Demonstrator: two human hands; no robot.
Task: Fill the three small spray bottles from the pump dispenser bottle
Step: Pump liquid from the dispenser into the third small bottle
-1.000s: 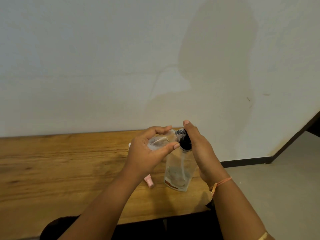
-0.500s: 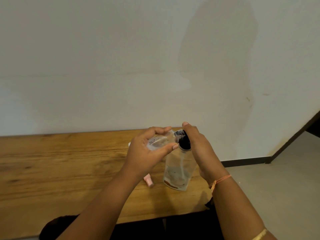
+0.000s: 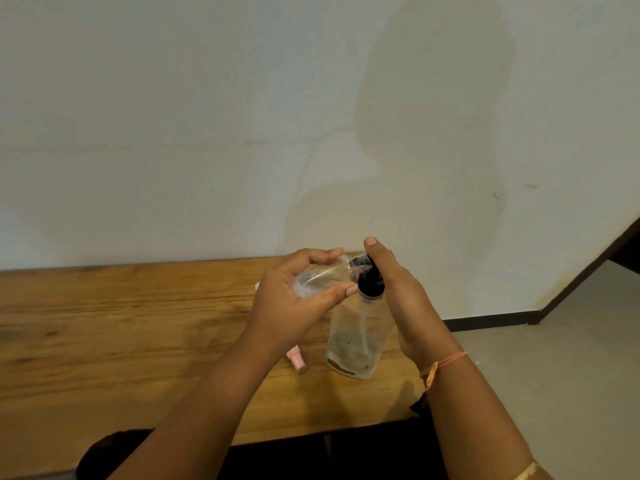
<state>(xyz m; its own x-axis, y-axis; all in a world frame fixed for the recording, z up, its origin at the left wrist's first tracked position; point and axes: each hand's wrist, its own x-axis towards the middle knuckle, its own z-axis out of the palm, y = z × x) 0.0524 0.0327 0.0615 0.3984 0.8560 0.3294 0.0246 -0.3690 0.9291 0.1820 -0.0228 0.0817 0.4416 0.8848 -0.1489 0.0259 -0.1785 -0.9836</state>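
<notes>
A clear pump dispenser bottle (image 3: 360,337) with a black pump head (image 3: 370,280) stands on the wooden table (image 3: 121,327) near its right end. My right hand (image 3: 398,292) lies against the bottle's right side, and its fingers rest on top of the pump head. My left hand (image 3: 294,299) grips a small clear spray bottle (image 3: 323,277), tilted on its side with its open neck at the pump's spout; foamy liquid shows inside. A small pink cap (image 3: 297,362) lies on the table below my left wrist. The other spray bottles are hidden.
A plain pale wall (image 3: 242,116) rises directly behind the table. The table's right edge ends just past the dispenser, with grey floor (image 3: 571,375) beyond. A white object (image 3: 257,285) peeks out behind my left hand.
Both hands and both bottles have stayed almost where they were; my right fingers have shifted only slightly on the pump head.
</notes>
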